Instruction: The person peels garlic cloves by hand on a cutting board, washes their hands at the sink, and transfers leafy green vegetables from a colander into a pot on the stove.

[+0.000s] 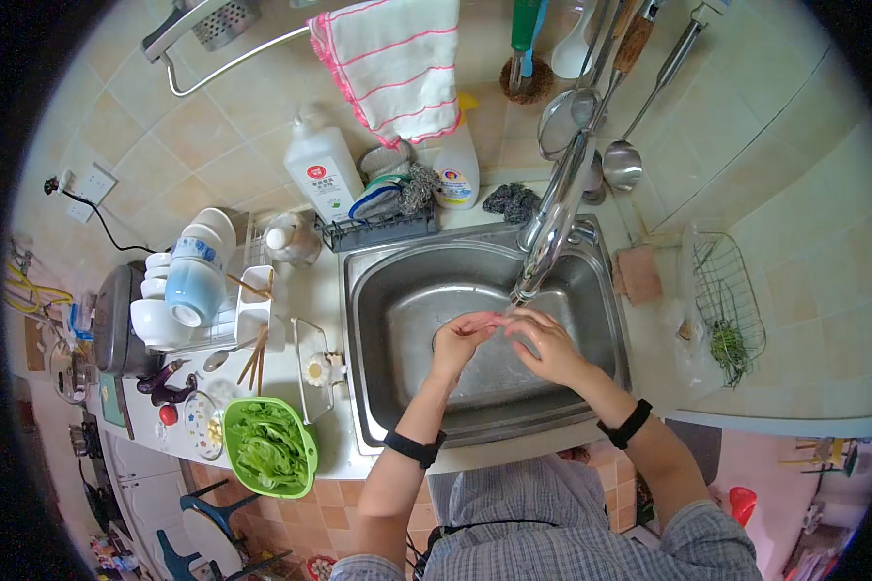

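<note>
Over the sink basin [436,387], my left hand [463,339] has its fingers stretched out toward the right, and I see nothing held in it. My right hand [547,349] meets it at the fingertips, its fingers slightly bent and the thumb apart, with nothing visible in it. Both hands are just below the spout of the chrome faucet [552,228]. Whether water is running is hard to make out. Dark bands circle both wrists.
Left of the sink stand a green basket of leafy vegetables [310,470], a dish rack with stacked bowls [196,290] and eggplants [172,387]. Behind it are a white pump bottle [322,169], a spray bottle [457,169] and hanging utensils. A wire basket [727,290] is at right.
</note>
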Available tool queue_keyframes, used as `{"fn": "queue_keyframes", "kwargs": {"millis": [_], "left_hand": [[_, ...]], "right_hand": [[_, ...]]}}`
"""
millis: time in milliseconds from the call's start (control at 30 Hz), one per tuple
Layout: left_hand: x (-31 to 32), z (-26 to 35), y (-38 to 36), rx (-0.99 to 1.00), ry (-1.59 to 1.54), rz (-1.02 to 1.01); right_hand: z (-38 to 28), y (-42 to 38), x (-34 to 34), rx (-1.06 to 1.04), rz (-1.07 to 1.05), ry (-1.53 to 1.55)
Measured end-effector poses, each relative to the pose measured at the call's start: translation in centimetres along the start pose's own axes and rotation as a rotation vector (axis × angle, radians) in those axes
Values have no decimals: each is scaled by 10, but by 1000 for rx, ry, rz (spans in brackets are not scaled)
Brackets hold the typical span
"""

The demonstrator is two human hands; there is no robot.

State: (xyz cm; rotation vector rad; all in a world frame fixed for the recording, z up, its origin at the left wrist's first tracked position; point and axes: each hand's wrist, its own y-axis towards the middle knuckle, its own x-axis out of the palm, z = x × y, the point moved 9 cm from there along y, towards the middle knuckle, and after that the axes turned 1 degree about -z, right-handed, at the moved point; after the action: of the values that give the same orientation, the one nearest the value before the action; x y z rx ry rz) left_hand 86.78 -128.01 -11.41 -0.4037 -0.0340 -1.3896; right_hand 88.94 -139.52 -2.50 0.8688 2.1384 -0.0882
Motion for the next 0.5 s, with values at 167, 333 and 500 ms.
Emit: {"fn": "queue_keyframes", "kwargs": {"millis": [167, 333, 500], "left_hand": [[15, -8, -1, -157, -383, -81], [20, -7, 2, -198, -460, -99], [14, -13, 7, -194, -421, -59]], "right_hand": [[-13, -13, 4, -104, -171, -334], [-13, -17, 6, -130, -207, -502], [-10, -16, 11, -144, -192, -504]]}}
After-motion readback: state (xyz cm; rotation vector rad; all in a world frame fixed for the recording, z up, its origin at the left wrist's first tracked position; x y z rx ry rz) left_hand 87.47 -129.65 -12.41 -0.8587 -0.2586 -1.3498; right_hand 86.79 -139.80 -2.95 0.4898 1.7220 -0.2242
